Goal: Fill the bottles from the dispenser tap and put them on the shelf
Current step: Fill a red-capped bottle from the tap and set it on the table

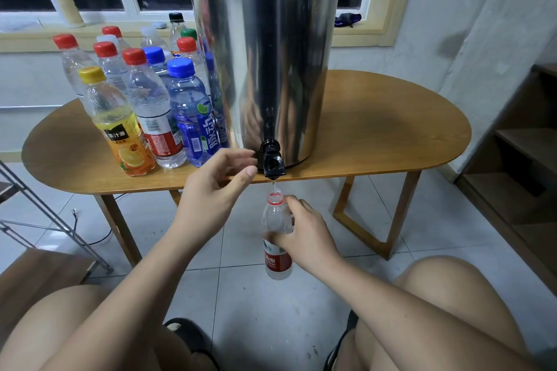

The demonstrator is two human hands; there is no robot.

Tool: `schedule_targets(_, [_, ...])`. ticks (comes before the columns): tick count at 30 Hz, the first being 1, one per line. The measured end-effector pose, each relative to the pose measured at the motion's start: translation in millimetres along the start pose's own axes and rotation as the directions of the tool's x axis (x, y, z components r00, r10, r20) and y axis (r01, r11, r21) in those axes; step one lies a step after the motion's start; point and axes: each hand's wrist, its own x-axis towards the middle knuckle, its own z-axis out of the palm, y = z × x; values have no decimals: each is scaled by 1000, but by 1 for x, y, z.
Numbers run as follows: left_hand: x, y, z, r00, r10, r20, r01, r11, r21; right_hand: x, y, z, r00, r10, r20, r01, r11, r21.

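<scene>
Here, right hand (307,239) grips bottle (276,215), hiding its middle; left hand (215,187) at tap (272,159), hold unclear

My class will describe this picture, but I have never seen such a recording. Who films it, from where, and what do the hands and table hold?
There is one picture, taken by a camera worn on the person's head, looking down at their bare hands; no machine is involved. The right hand holds an uncapped bottle below the black tap of a steel dispenser, and water runs into it. The left hand is at the tap's side; whether it grips it is unclear. The dispenser stands on a wooden table beside a group of capped bottles.
</scene>
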Motion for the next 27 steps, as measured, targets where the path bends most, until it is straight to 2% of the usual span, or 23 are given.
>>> schedule_targets(5, [2, 16, 0, 996, 74, 40, -74, 997, 3, 2, -1, 2, 1000, 24, 17, -24, 1000, -8])
schedule_targets(11, [3, 28, 1, 984, 129, 125, -142, 985, 102, 3, -1, 4, 999, 31, 21, -31, 999, -26])
schedule_targets(15, [4, 31, 2, 965, 211, 158, -237, 957, 165, 4, -2, 5, 999, 27, 30, -25, 998, -55])
schedule_targets(27, [9, 30, -3, 959, 228, 169, -258, 950, 177, 2, -2, 3, 999, 32, 36, -31, 999, -31])
